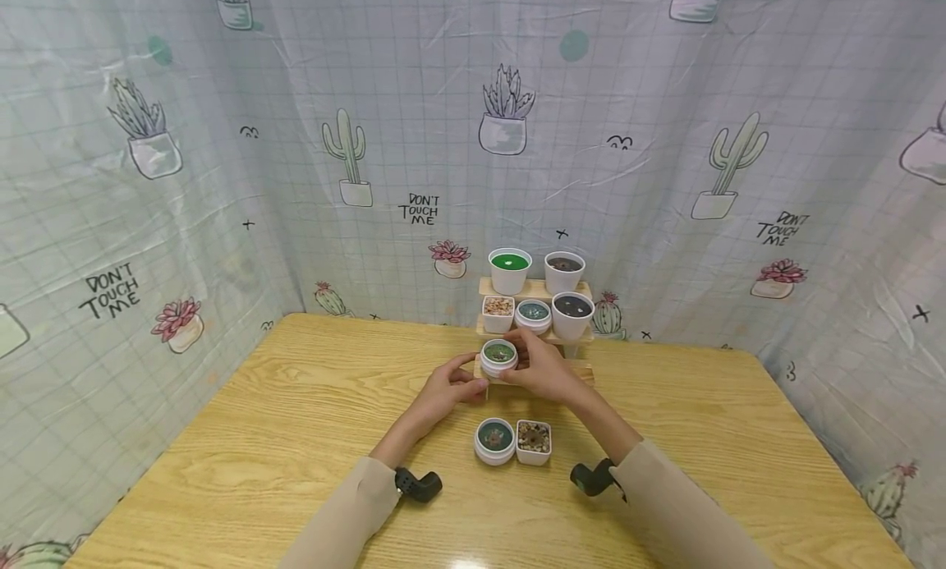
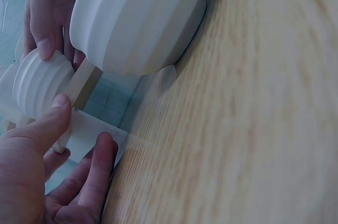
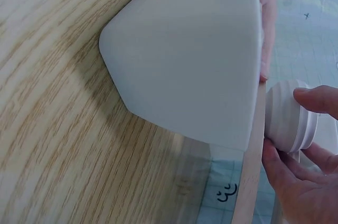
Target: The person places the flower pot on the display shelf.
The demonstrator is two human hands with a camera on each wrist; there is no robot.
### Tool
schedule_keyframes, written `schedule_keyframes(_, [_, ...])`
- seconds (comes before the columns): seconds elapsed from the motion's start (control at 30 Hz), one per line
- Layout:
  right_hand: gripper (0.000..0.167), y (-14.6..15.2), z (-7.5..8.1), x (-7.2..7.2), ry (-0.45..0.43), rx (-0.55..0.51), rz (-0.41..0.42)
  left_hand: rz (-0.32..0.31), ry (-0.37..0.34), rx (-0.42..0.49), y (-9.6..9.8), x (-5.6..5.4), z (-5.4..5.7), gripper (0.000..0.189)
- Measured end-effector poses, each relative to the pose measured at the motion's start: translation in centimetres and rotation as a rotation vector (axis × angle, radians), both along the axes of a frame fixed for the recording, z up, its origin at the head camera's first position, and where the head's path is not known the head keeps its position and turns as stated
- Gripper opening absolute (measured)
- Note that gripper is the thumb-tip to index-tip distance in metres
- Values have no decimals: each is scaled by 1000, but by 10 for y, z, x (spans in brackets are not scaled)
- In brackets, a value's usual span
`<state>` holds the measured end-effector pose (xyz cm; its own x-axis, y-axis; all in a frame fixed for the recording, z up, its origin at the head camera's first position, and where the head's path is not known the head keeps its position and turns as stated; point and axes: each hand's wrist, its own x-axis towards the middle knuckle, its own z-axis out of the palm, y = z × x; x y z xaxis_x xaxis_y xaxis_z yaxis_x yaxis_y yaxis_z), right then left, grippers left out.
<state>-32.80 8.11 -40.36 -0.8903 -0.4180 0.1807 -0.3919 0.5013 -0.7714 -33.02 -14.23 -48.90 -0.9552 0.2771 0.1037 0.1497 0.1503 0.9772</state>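
Observation:
A round white ribbed pot (image 1: 498,360) with a green top sits at the left end of the lowest plank (image 1: 580,372) of a small tiered stand. My right hand (image 1: 543,368) grips this pot from the right, with the thumb on its front and fingers behind. From the left my left hand (image 1: 443,392) reaches in, its thumb (image 2: 60,102) touching the pot's lower edge. The other left fingers are loosely bent beside the stand's clear end support (image 2: 95,131). Nearer, a round white pot (image 1: 494,442) stands beside a square white pot (image 1: 534,444) with pebbles.
On the middle tier stand a square pot (image 1: 498,313), a round ribbed pot (image 1: 533,315) and a tapered cup-like pot (image 1: 572,314). The top tier holds a green-topped pot (image 1: 510,270) and a dark-topped pot (image 1: 565,272). A cactus-print curtain (image 1: 399,158) surrounds the wooden table (image 1: 296,421).

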Motion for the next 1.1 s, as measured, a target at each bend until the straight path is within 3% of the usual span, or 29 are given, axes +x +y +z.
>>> schedule_keyframes(0.4, [64,3,-1,1,-22,-29,-1,11,2,-8,2,-1,0,66])
schedule_keyframes(0.63, [63,12,0,6,-30,-54,47,16,2,-1,2,-2,-1,66])
schedule_keyframes(0.83, [66,22,-1,14,-42,-26,46,12,2,9,1,-1,-1,66])
schedule_keyframes(1.1, [58,43,1,35,-18,-12,11,5,-5,5,1,-4,-2,67])
